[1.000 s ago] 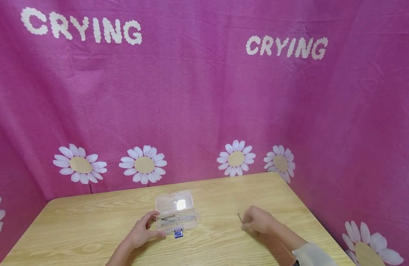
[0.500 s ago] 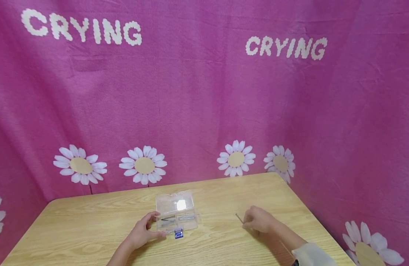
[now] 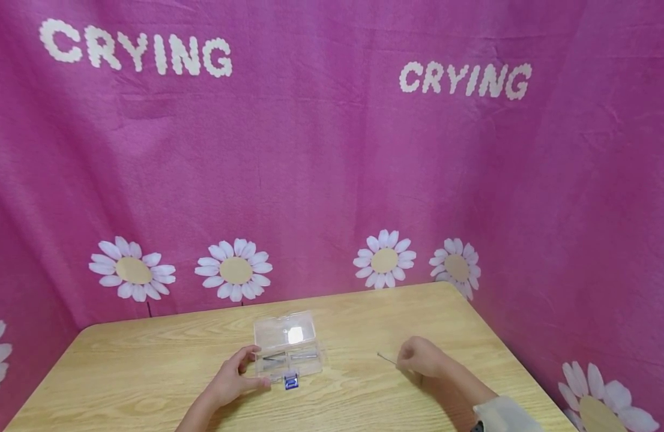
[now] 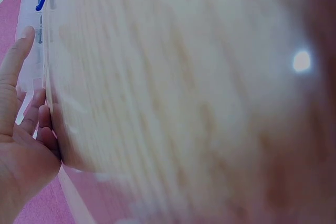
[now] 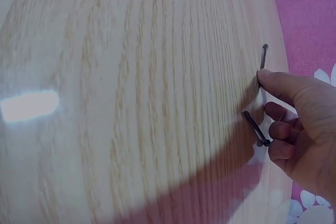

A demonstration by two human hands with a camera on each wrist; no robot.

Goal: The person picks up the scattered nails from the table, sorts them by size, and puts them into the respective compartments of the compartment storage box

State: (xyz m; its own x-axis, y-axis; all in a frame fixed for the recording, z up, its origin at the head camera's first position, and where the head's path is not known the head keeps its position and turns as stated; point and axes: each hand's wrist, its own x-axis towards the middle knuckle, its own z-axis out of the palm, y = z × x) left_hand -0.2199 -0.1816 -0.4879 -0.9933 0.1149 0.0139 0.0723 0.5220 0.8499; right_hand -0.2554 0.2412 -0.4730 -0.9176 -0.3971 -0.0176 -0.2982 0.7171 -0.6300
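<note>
A small clear plastic box point(image 3: 305, 366) stands on the table with its lid point(image 3: 278, 331) raised at the back and a blue latch point(image 3: 291, 381) at the front. Slim metal pieces lie in its compartments. My left hand point(image 3: 236, 377) grips the box's left end, thumb near the front corner and fingers toward the back. Off to the right, my right hand point(image 3: 422, 357) pinches a thin nail point(image 5: 264, 56) between thumb and forefinger, its head pointing left in the head view. A second dark nail point(image 5: 256, 128) is beside the curled lower fingers; whether they touch it I cannot tell.
The wood-grain table point(image 3: 148, 360) has a rounded far edge. Behind and beside it hangs a pink cloth point(image 3: 310, 150) with white daisies and lettering. Glare and blur cover much of the left wrist view.
The nail in my right hand has swung from nearly upright to leaning left and almost flat. My right hand has shifted very slightly; the left hand still holds the box.
</note>
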